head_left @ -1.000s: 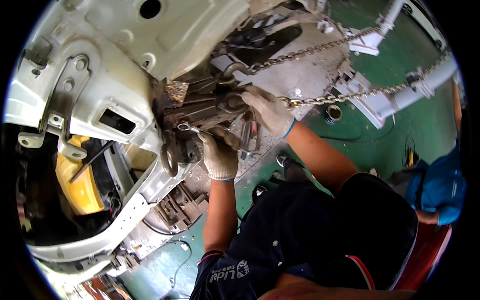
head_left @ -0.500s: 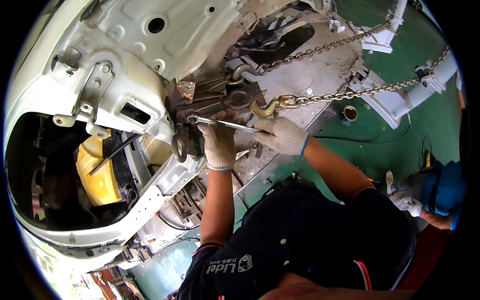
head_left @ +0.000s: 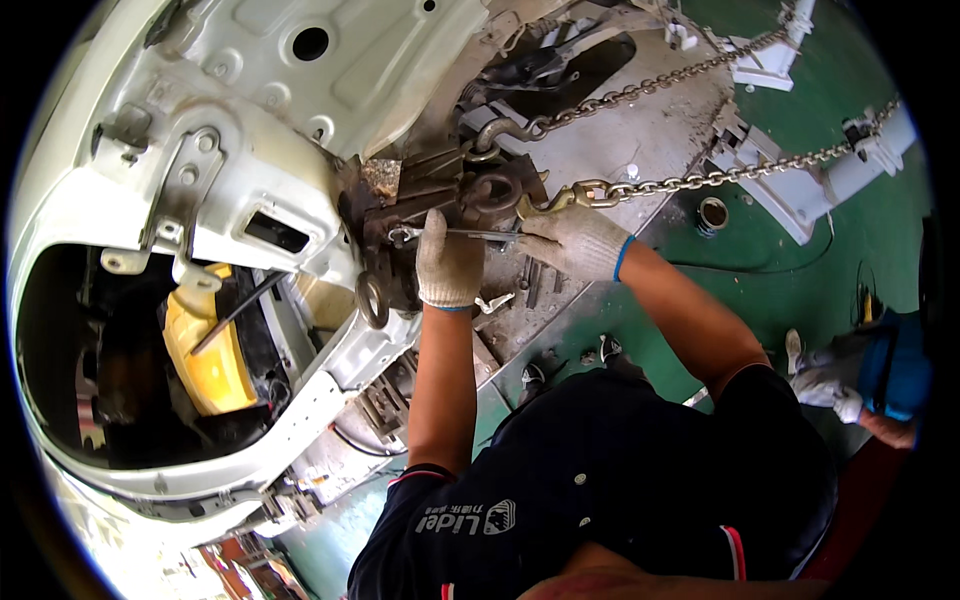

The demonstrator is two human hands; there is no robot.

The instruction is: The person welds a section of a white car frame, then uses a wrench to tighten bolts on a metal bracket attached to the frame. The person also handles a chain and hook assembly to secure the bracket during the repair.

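My left hand (head_left: 448, 265), in a cream glove with the thumb raised, is closed around a silver wrench (head_left: 478, 234) near its ringed end, which sits at a bolt on the rusty steel pulling clamp (head_left: 410, 210). My right hand (head_left: 582, 243), also gloved, grips the wrench's far part. Just above that hand, a brass-coloured hook (head_left: 537, 203) links to a chain (head_left: 700, 182). A second, darker hook (head_left: 497, 133) with its chain runs higher up. An iron eye ring (head_left: 372, 298) hangs left of my left hand. The fingertips of my left hand are hidden.
A white car body (head_left: 250, 120) fills the left, with a yellow part (head_left: 208, 365) inside its opening. White pulling posts (head_left: 805, 195) stand at right on the green floor, near a can (head_left: 713, 214). Loose metal tools lie on the platform (head_left: 640, 140). A co-worker (head_left: 880, 370) in blue is at lower right.
My right hand left the hooks and moved lower, onto the wrench. My left thumb has risen over the wrench. The co-worker's gloved hands came into view.
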